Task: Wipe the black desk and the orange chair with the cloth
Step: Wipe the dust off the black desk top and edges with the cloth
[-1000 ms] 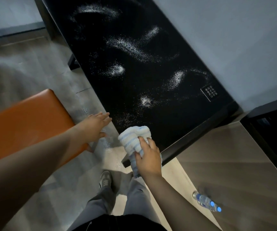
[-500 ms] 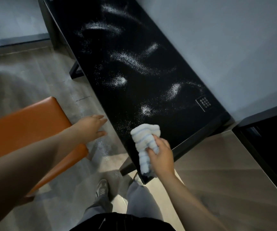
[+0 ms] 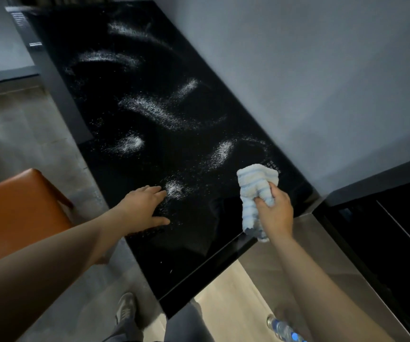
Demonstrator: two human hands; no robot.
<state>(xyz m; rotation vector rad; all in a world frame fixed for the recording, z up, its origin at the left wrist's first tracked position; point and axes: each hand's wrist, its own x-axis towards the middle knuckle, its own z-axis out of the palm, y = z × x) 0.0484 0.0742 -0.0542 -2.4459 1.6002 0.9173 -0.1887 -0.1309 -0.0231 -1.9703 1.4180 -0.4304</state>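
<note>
Black desk point(image 3: 199, 243): dusted with white powder point(image 3: 154, 112), just under both hands.
Right hand point(image 3: 274, 213): fingers curled round the striped cloth point(image 3: 257, 183), which bunches above the fist and hangs below it.
Left hand point(image 3: 144, 206): fingers straight, flat on the desk, left of the cloth.
Orange chair point(image 3: 19, 218): further left, beside the desk.

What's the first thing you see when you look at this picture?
White powder streaked all over the shiny black desk catches the eye first. Near the desk's right end, the right hand grips a blue-striped cloth. An orange chair sits at the left.
</note>
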